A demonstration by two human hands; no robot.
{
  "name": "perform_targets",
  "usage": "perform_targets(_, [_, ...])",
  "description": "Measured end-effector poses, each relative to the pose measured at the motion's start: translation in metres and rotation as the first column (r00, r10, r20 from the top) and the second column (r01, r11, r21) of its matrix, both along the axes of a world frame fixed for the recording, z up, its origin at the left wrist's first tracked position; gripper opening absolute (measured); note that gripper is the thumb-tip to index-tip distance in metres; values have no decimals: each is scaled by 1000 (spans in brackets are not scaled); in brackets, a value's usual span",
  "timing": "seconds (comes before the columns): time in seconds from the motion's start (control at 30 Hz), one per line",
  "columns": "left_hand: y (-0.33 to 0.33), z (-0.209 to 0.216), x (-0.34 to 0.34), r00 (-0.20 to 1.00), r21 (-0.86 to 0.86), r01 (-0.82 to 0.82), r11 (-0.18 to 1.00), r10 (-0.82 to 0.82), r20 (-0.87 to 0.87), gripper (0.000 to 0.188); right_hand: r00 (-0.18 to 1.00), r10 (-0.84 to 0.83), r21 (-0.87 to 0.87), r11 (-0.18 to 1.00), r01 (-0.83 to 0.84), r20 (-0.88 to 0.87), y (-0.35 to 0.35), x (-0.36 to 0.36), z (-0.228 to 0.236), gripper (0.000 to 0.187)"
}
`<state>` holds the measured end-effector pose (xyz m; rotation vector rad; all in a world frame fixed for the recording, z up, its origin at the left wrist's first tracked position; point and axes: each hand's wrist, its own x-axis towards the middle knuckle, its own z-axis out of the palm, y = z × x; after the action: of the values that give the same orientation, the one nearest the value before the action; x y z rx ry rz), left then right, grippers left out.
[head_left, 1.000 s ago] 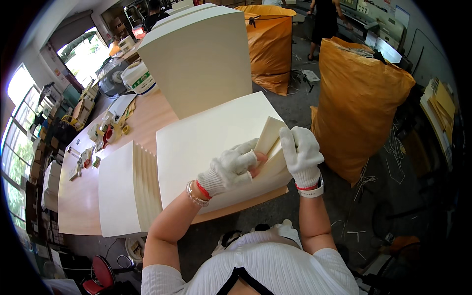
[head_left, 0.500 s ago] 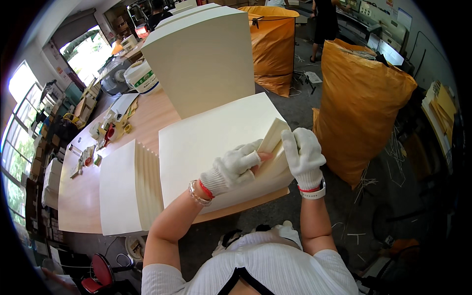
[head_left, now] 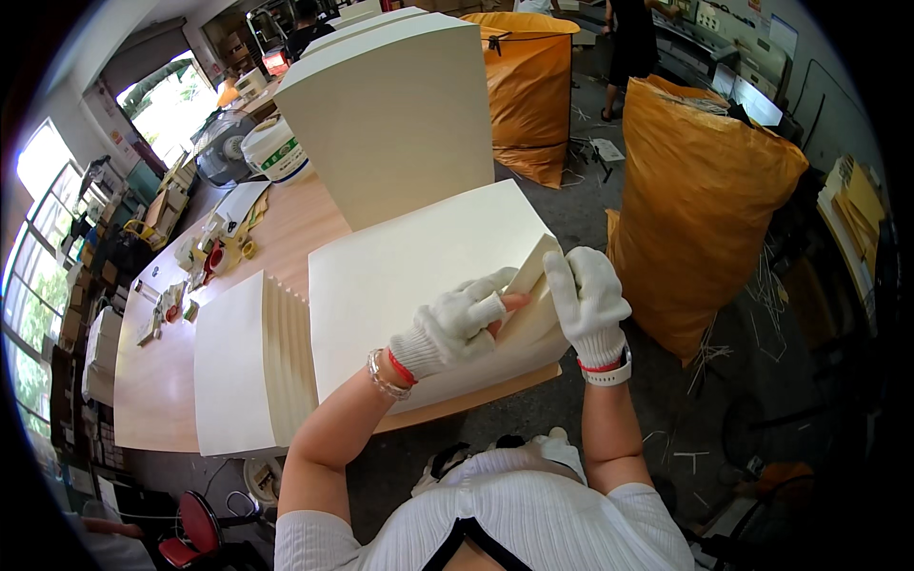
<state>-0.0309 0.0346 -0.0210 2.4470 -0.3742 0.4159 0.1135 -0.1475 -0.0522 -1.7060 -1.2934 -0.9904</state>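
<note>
The big cream sheet stack (head_left: 419,276) lies flat on the table (head_left: 157,381), long side running away from the person, near-right corner peeled up. Both gloved hands pinch that lifted corner, left hand (head_left: 457,324) underneath, right hand (head_left: 586,295) curled on top. Plain, smooth paper, no print.

The right-hand corner of the sheet stack (head_left: 419,276) is covered by the gloved left hand (head_left: 457,324) and right hand (head_left: 588,300). At eleven o'clock, small items on the wooden table (head_left: 162,381) are too small to be identified. At twelve o'clock, a person (head_left: 633,38) is cut off at the edge.
</note>
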Motion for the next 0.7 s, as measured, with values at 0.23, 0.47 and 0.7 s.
perform_targets(0.23, [0, -16, 4, 996, -112, -16, 994, 26, 80, 46, 990, -106, -55, 992, 111, 98, 0, -1, 2, 28])
perform_targets(0.47, [1, -15, 6, 998, -70, -42, 997, 45, 38, 47, 988, -25, 35, 999, 20, 155, -1, 3, 1, 32])
perform_targets(0.7, [5, -9, 2, 999, 14, -3, 1000, 3, -47, 46, 1000, 26, 13, 1000, -26, -5, -1, 1, -1, 26])
